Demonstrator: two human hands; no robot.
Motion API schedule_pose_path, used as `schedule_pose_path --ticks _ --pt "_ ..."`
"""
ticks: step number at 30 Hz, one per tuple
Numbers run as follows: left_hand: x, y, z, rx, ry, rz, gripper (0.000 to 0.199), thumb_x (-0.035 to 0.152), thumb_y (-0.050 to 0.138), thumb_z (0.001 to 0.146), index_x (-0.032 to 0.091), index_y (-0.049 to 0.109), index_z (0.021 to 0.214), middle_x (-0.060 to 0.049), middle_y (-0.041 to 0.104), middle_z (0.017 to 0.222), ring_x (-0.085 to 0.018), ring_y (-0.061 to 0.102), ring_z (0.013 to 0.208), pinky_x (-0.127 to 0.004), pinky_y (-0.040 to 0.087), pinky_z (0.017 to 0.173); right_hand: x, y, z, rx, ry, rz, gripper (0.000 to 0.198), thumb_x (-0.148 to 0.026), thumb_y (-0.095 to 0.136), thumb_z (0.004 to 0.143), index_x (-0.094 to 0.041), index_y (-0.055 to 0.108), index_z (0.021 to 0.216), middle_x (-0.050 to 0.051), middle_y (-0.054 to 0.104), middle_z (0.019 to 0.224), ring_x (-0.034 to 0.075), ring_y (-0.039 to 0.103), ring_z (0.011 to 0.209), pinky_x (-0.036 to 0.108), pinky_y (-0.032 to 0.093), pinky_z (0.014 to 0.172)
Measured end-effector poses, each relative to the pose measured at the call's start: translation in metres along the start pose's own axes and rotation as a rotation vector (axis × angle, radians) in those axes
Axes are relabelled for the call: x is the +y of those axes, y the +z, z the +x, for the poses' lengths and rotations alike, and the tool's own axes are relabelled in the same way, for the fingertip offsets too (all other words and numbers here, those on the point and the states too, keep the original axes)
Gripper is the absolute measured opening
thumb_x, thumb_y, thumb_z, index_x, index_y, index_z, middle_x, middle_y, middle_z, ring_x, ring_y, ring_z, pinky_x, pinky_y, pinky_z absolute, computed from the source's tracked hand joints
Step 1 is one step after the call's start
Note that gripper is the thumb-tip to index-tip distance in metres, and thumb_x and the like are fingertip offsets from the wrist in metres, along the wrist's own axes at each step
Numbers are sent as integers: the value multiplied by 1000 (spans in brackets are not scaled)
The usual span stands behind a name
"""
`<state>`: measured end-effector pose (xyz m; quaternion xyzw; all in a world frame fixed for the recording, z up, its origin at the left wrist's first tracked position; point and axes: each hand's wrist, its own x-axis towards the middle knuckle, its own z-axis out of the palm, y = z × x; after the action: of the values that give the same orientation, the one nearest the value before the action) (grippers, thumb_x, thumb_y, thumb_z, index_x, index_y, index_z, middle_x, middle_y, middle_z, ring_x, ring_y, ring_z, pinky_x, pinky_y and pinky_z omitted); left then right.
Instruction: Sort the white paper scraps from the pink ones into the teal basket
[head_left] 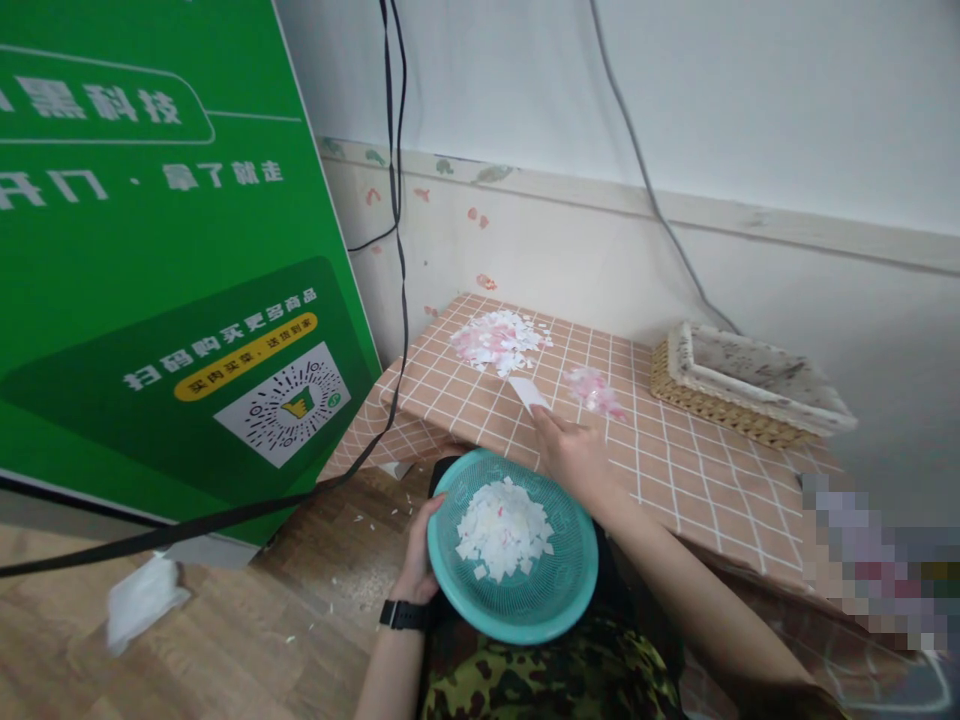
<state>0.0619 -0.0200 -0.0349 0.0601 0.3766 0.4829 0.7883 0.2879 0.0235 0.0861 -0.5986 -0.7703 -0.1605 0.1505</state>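
- Teal basket (pixel 574 545): left hand (pixel 417 556) fingers grasp rim; best held level near surface (pixel 637 440) edge.
- White card (pixel 527 392): right hand (pixel 576 455) fingers pinch it; low, flat strokes advisable.

A corner that mixes shop and home; which of the two it is, I can't tell for certain.

From where I stand, a big green panel (pixel 150 260) fills the left, its white lettering (pixel 221 340) inviting people to scan for more goods, with a yellow strip (pixel 246 357) offering meat and vegetables delivered, above a QR code (pixel 289 403). The homelier side is a table in checked cloth (pixel 480 410), a fabric-lined wicker basket (pixel 720 408) and a wood-look floor (pixel 300 650).
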Motion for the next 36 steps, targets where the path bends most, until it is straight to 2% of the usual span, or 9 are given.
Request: schedule_pose_path --ticks 3,6,8,10,13,22,27,36 --pt "-5 2 1 4 -36 -3 24 32 66 70 12 67 84 -7 73 74 -21 67 68 -35 51 72 31 -1 -6 102 181 -14 35 -23 43 87 -23 60 117 8 71 85 17 62 62 26 37 57" --pt "-12 7 2 17 -28 -5 22 31 66 70 12 67 80 -7 73 71 -21 67 68 -34 51 73 60 -4 -1 211 370 81 35 -33 42 88 -21 67 109 6 69 68 17 58 55 26 35 53" --pt "-17 11 2 -1 -9 -3 20 31 65 71 13 67 79 -6 73 70 -21 67 70 -34 50 74 76 -7 6 293 474 219 39 -39 43 86 -18 68 106 6 68 65 17 58 54 26 36 52" --pt "-21 15 3 -27 -6 6 20 31 65 72 13 67 79 -6 72 69 -21 67 73 -33 50 76 87 -9 16 340 515 373 41 -42 45 84 -16 69 106 5 68 68 18 59 58 26 38 54" --pt "-24 17 5 -51 5 4 18 29 65 71 13 68 79 -5 72 66 -21 67 75 -32 48 78 94 -10 38 304 481 482 40 -43 50 81 -17 70 104 5 70 73 19 60 62 26 40 56" --pt "-20 12 9 -82 -27 -22 22 33 63 73 13 68 80 -7 73 73 -22 67 78 -33 46 81 88 -4 101 88 269 335 33 -33 47 83 -22 69 106 6 71 79 19 60 67 27 38 59" --pt "-21 10 11 -131 -50 -54 24 33 62 74 12 69 84 -8 74 78 -22 66 81 -33 47 82 100 -3 108 44 176 340 30 -34 50 81 -20 71 97 5 70 74 18 59 63 26 37 58" --pt "-21 7 14 -99 -16 -44 20 31 63 74 13 67 82 -7 73 75 -22 66 80 -33 48 78 114 -3 102 37 144 444 31 -38 53 80 -17 72 94 5 71 78 18 60 66 27 42 60"
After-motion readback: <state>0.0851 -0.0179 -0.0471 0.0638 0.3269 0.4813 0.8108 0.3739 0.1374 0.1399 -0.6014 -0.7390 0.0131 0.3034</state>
